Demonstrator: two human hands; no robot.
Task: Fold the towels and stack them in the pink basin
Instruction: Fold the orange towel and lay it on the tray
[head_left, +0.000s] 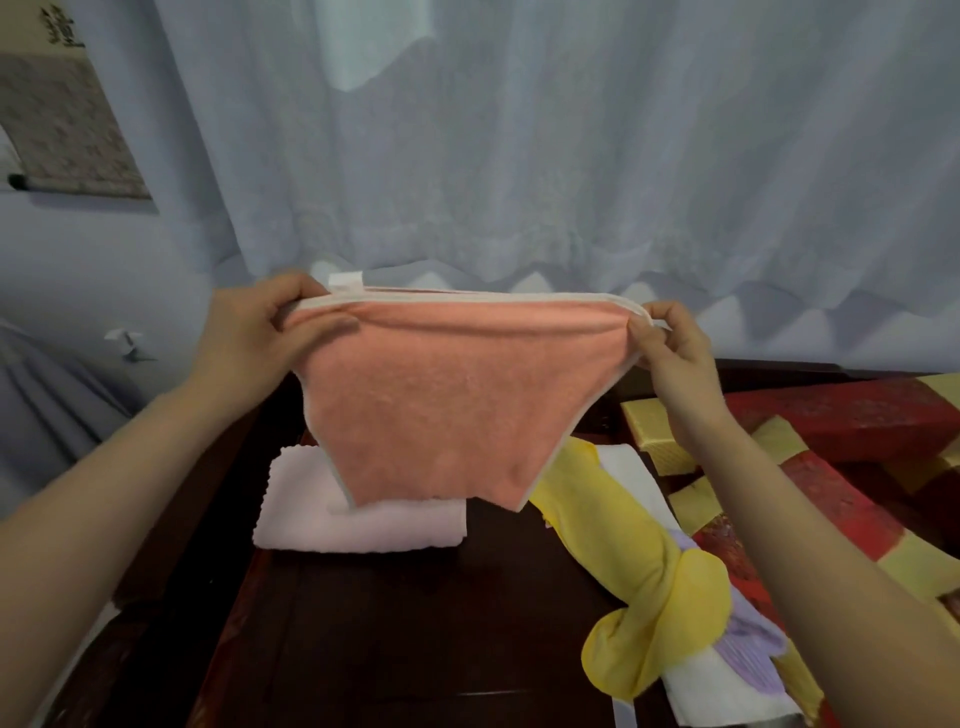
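table: dark wooden table (415, 649) closest, directly below both forearms
unfolded pile: yellow towel (654, 587) bunched and twisted on the table's right side, lying over a white towel (628, 467); lilac cloth (748, 654) pokes out beside it
done stack: pale pink folded towel (363, 525) flat on the table, left of centre, just under the hanging cloth
in hand: salmon towel (441, 405) held in the air above the table, top hem taut, looks doubled (two trim edges show)
left hand: left hand (249, 338) pinches the top-left corner, thumb on the near face, fingers curled behind
right hand: right hand (670, 348) pinches the top-right corner, fingertips clamped on the white trim
key relation: long axis runs left to right between the two grips; cloth body hangs straight down from the fingers, lower edge sagging to a point over the pale pink folded towel; hands roughly level, neither clearly nearer
next (judgement): bring corners together or lay it flat for another fold
basin: pink basin not in view
right background: red and yellow patchwork cover (831, 426)
far: pale curtain (519, 156)
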